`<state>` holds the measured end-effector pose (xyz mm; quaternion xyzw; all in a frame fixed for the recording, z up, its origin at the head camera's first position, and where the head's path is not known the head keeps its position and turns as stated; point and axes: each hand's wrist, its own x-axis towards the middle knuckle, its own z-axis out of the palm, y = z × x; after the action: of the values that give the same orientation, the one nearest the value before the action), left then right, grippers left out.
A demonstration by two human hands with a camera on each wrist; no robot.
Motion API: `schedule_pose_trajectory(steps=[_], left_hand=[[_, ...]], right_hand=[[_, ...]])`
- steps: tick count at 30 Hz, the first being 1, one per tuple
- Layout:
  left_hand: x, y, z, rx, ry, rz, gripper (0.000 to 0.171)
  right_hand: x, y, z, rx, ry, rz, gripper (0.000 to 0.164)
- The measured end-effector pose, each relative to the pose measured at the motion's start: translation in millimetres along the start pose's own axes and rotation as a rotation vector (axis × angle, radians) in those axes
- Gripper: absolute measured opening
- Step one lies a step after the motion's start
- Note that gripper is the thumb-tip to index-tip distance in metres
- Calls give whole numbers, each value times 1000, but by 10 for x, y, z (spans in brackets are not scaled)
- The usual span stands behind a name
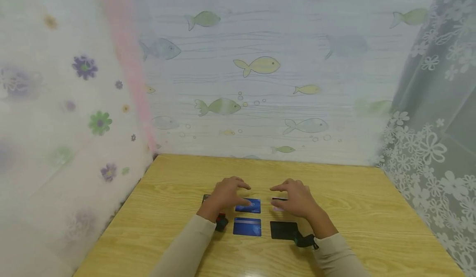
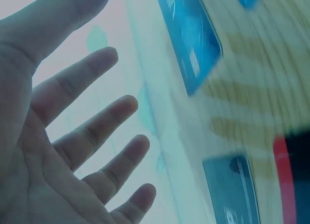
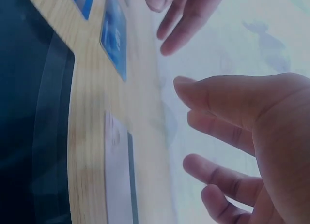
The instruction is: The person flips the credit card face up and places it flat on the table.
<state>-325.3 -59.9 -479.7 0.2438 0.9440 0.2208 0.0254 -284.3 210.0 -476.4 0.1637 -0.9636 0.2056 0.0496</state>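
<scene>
Both hands hover over bank-style cards lying on a wooden table, with nothing in either one. My left hand is above the upper blue card, its thumb tip overlapping that card in the head view. Fingers are spread and loosely bent in the left wrist view. Over the white-pink card with a dark stripe is my right hand, fingers relaxed and partly covering it. A second blue card and a black card lie nearer. A dark grey card sits left, mostly hidden by the left hand in the head view.
A black thing with a red edge lies near the left wrist. Small black devices are worn at the wrists. A fish-print curtain hangs behind the wooden table, with flowered curtains at both sides.
</scene>
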Motion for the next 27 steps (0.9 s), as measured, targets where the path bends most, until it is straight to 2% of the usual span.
schedule_pose_trajectory(steps=[7, 15, 22, 27], left_hand=[[99, 163, 145, -57, 0, -1, 52], [314, 327, 335, 60, -13, 31, 51], [441, 439, 421, 26, -65, 22, 55], [481, 535, 455, 40, -98, 37, 53]], right_hand=[[-99, 194, -60, 32, 14, 6, 40], [-201, 403, -139, 127, -14, 63, 47], [-241, 590, -140, 273, -42, 109, 51], [-262, 682, -115, 316, -76, 133, 53]])
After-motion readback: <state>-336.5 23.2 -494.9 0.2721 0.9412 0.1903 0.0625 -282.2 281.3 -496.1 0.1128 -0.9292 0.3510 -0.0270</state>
